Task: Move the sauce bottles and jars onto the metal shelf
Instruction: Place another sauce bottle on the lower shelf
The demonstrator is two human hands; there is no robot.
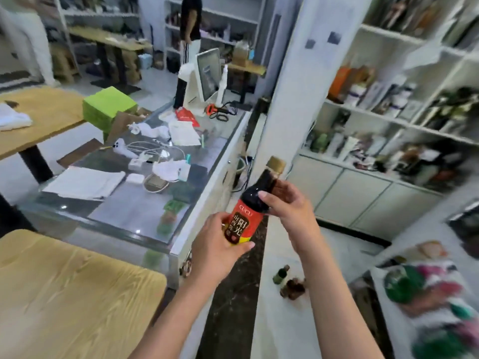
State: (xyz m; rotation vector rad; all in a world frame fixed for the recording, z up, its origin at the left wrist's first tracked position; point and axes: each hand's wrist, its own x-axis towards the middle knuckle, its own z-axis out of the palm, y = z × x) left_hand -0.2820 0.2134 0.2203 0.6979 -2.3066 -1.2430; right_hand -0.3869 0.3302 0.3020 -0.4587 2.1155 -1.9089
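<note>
A dark sauce bottle (252,196) with a red label and a gold cap is held up in mid-air in front of me, tilted to the right. My left hand (216,246) grips its lower end around the label. My right hand (287,206) grips its dark shoulder just below the neck. Two small bottles (287,281) lie on the pale floor below, one green and one brown. No metal shelf can be made out for certain in this blurred view.
A glass-topped counter (145,203) cluttered with papers, cables and a monitor (207,76) stands left of the bottle. Wooden tables (64,294) sit at the near and far left. White shelving (388,112) full of goods lines the right. A person (190,29) stands at the back.
</note>
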